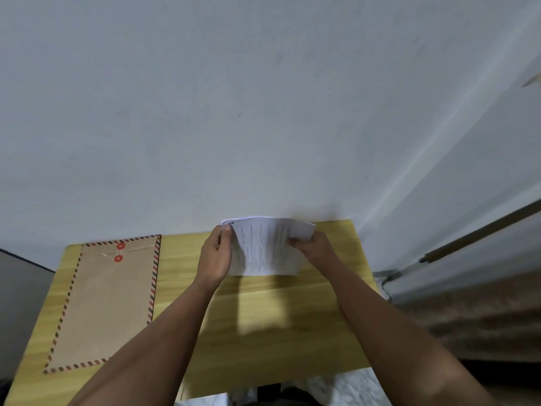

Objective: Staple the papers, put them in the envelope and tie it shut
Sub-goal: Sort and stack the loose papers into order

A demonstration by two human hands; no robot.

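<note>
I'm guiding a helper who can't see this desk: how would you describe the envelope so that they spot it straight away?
Start at the yellow wooden table against the pale wall. On its left part, left of the left forearm, a large brown paper envelope lies flat. Unlike the white printed papers held up in both hands, it has a red-and-dark striped border and two red round string buttons near its far end.

Plain room, wooden bench against a wall

A pale grey wall [234, 98] fills the upper frame; the yellow wood-grain bench [263, 317] spans the lower half, with speckled floor [345, 388] at bottom.
</note>
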